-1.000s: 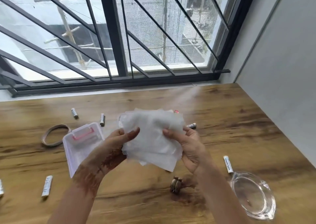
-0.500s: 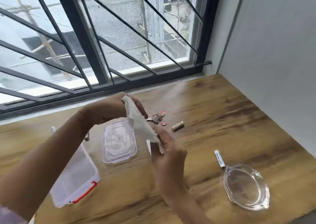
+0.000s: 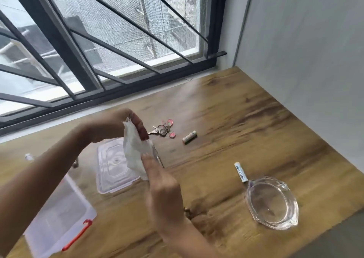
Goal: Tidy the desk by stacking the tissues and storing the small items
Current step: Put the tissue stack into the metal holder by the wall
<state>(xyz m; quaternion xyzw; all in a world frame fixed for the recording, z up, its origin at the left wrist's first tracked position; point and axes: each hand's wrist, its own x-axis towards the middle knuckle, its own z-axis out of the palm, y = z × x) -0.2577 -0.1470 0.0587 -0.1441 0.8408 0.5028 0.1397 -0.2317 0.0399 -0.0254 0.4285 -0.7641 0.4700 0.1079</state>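
Tissues [image 3: 136, 151]: a white bunch held edge-on above the tabletop [image 3: 226, 120], over the loose lid [image 3: 114, 169].
Left hand [image 3: 118, 126]: pinched on the bunch's top edge.
Right hand [image 3: 161, 187]: fingers closed on its lower edge.
Step in hand: squaring the sheets; best done by tapping the edges level before laying them flat.
Storage box [image 3: 59, 218]: open, at lower left.
Small items: keyring [image 3: 164, 129], two batteries [image 3: 189, 137] [image 3: 240, 172], lying loose.
Glass dish [image 3: 272, 202]: empty, beside one battery.

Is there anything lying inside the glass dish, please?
No, the glass dish looks empty; the nearest battery lies on the desk just outside its rim.
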